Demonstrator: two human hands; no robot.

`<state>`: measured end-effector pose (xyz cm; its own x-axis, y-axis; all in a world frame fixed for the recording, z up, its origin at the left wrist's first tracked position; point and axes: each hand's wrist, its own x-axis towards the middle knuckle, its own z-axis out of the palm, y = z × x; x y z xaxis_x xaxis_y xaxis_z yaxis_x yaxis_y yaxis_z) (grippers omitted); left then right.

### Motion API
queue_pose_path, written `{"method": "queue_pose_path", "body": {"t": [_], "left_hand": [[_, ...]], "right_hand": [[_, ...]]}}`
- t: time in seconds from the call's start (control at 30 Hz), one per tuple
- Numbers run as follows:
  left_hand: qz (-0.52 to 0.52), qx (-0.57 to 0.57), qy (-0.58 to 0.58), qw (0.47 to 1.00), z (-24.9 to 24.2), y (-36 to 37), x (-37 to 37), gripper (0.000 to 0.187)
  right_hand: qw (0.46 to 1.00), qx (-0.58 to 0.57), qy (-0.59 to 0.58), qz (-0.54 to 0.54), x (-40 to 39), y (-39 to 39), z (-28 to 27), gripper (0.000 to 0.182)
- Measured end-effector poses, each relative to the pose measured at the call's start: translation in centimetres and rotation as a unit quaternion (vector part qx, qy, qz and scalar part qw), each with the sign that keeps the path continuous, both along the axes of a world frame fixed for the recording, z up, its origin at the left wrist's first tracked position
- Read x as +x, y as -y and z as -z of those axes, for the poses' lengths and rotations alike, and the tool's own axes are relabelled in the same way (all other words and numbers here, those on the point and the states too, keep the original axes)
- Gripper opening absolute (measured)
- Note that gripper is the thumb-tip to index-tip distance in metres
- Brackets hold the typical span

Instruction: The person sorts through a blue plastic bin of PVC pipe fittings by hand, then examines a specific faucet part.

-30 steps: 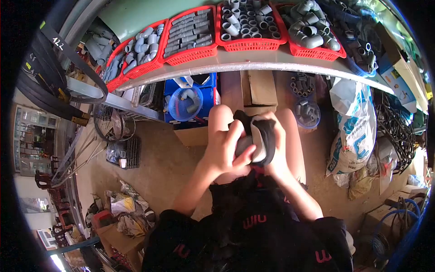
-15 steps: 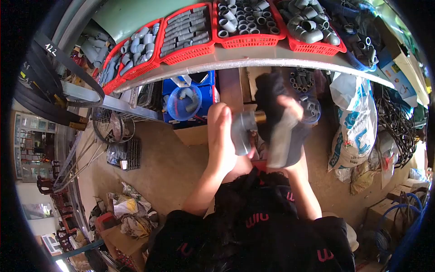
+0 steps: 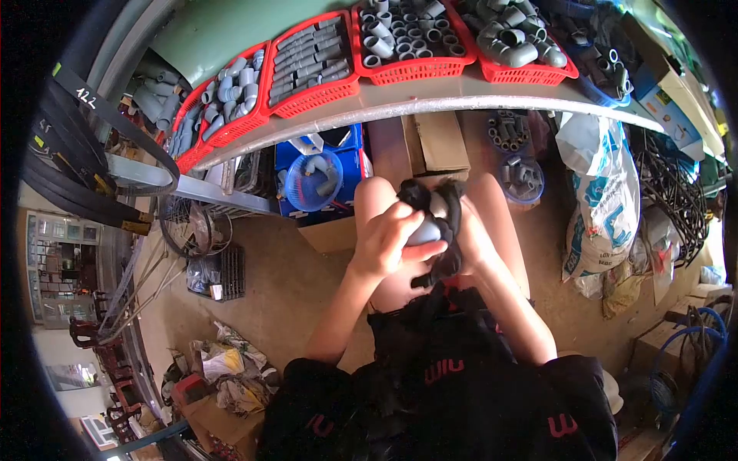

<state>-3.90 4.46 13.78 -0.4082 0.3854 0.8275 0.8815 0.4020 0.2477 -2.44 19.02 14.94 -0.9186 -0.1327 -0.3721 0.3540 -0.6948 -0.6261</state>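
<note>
My left hand (image 3: 386,243) is closed around a grey plastic pipe fitting (image 3: 427,232), thumb and fingers on its near side. A black cloth (image 3: 444,267) is bunched around the fitting, covering much of it. On the other side, my right hand (image 3: 472,240) presses the cloth against the fitting; its fingertips are largely hidden by the cloth. Both hands are close together above my lap, between my knees.
Red baskets (image 3: 315,94) of grey pipe fittings line the shelf (image 3: 430,104) ahead. Below it are a blue basket (image 3: 314,201), a cardboard box (image 3: 437,144) and a round container (image 3: 523,184) of fittings. A white sack (image 3: 603,203) stands at the right, crumpled bags (image 3: 231,369) at lower left.
The fitting's brass-coloured end showed between my hands before; now the cloth covers much of the fitting. My right hand has moved down and left, closer to the left hand.
</note>
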Motion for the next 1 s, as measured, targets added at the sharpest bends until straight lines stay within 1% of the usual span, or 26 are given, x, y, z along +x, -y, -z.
{"method": "queue_pose_path", "body": {"t": [0.07,0.1,0.17,0.2,0.23,0.27,0.3,0.33,0.37,0.43,0.47,0.5,0.53,0.57,0.6,0.63,0.67,0.7,0.73,0.8,0.83,0.87,0.9,0.93,0.97,1.0], "left_hand": [[0.002,0.01,-0.021,1.0,1.0,0.4,0.2,0.051],[-0.001,0.016,-0.02,1.0,1.6,0.6,0.5,0.05],[0.037,0.148,0.108,0.982,2.4,0.2,0.2,0.039],[0.074,0.233,0.187,0.951,2.2,0.2,0.5,0.037],[0.136,0.336,0.296,0.884,1.7,0.3,1.2,0.037],[0.187,0.427,0.375,0.802,0.1,0.1,1.8,0.037],[0.213,0.493,0.433,0.723,-1.3,0.2,2.0,0.039],[0.198,0.536,0.462,0.679,-1.6,0.0,2.0,0.042],[0.181,0.581,0.484,0.629,-1.9,-0.2,2.0,0.046],[0.156,0.655,0.516,0.53,-2.4,-0.4,2.1,0.049],[0.151,0.646,0.525,0.532,-2.5,-0.7,2.5,0.049],[0.14,0.597,0.517,0.597,-2.6,-1.3,3.0,0.049],[0.113,0.529,0.498,0.678,-2.7,-2.0,3.5,0.049],[0.099,0.49,0.486,0.717,-2.2,-2.5,4.0,0.049],[0.135,0.544,0.527,0.639,-1.5,-3.4,5.3,0.05],[0.161,0.6,0.558,0.55,-0.8,-4.3,6.7,0.051],[0.161,0.579,0.561,0.569,0.3,-4.2,7.2,0.051],[0.139,0.525,0.592,0.596,0.1,-3.6,7.4,0.051],[0.093,0.378,0.576,0.719,1.3,-2.5,6.7,0.047],[0.189,0.379,0.672,0.608,-0.9,-0.6,6.3,0.045],[0.177,0.399,0.676,0.594,-0.2,-0.8,6.3,0.046],[0.157,0.392,0.664,0.617,0.6,-0.8,6.5,0.046],[0.139,0.384,0.651,0.64,1.2,-0.9,6.8,0.046],[0.122,0.376,0.636,0.663,1.5,-1.0,6.9,0.046],[0.1,0.398,0.603,0.684,0.4,-1.1,6.8,0.044],[0.069,0.359,0.526,0.767,-0.4,-1.3,6.5,0.044]], "right_hand": [[0.981,-0.133,0.095,-0.109,0.0,-0.4,1.7,0.022],[0.977,-0.142,0.062,-0.149,0.3,-0.9,1.9,0.026],[0.993,-0.074,0.071,-0.061,0.1,-0.3,1.6,0.027],[0.996,-0.041,0.076,-0.021,0.1,0.1,0.9,0.028],[0.992,-0.059,0.112,0.015,-0.3,-0.1,0.1,0.033],[0.993,-0.054,0.101,0.038,-1.1,-1.2,0.9,0.039],[0.994,-0.006,0.02,0.103,-2.1,-1.7,0.8,0.043],[0.983,0.043,-0.058,0.171,-3.1,-2.2,0.7,0.047],[0.945,0.222,-0.181,0.159,-2.8,-3.0,-0.5,0.045],[0.902,0.329,-0.278,0.038,-1.4,-3.3,-2.9,0.045],[0.876,0.354,-0.327,-0.007,-0.7,-2.4,-3.2,0.046],[0.845,0.374,-0.378,-0.05,0.1,-1.5,-3.5,0.049],[0.812,0.387,-0.428,-0.088,0.8,-0.6,-3.8,0.054],[0.72,0.528,-0.449,-0.016,2.0,0.5,-3.0,0.054],[0.724,0.521,-0.451,0.036,2.4,0.4,-0.6,0.05],[0.718,0.526,-0.453,0.044,2.6,0.0,-0.5,0.047],[0.715,0.53,-0.454,0.049,2.8,-0.3,-0.4,0.044],[0.706,0.536,-0.461,0.04,3.1,-1.1,-0.2,0.042],[0.7,0.541,-0.466,0.031,3.4,-1.9,-0.2,0.04],[0.684,0.562,-0.463,0.037,3.5,-2.8,-1.0,0.041],[0.673,0.556,-0.487,0.029,3.4,-2.8,-1.2,0.041],[0.661,0.55,-0.51,0.02,3.3,-2.8,-1.4,0.04],[0.681,0.546,-0.489,-0.004,3.5,-2.9,-1.4,0.038],[0.693,0.541,-0.476,-0.006,3.5,-3.0,-1.0,0.044],[0.74,0.527,-0.418,-0.003,3.4,-2.5,-1.6,0.048],[0.783,0.509,-0.357,0.001,3.2,-2.0,-2.4,0.051]]}}
